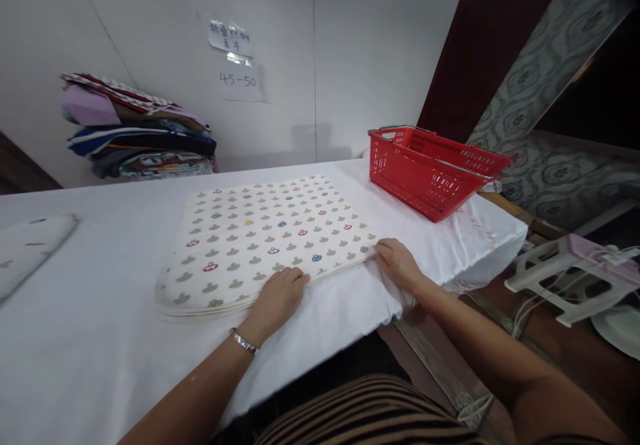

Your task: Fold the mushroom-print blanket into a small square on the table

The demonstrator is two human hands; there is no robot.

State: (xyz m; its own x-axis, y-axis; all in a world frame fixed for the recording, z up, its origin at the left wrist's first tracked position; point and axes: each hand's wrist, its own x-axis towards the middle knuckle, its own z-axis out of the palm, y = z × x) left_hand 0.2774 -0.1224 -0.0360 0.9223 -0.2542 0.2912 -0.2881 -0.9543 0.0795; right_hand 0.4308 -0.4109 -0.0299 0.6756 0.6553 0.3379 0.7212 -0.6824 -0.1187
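A white cloth with a mushroom print [270, 232] lies folded flat in layers on the white-covered table. My left hand [281, 293] is at the middle of its near edge, fingers curled together over the edge, with a silver bracelet on the wrist. At the cloth's right near corner, my right hand [399, 264] pinches the edge between thumb and fingers.
A red basket [433, 172] stands at the table's right end. Folded clothes [143, 132] are piled at the back left. Another pale printed cloth [33, 248] lies at the left edge. Paper signs hang on the wall. A white stool [570, 272] stands right of the table [100, 338].
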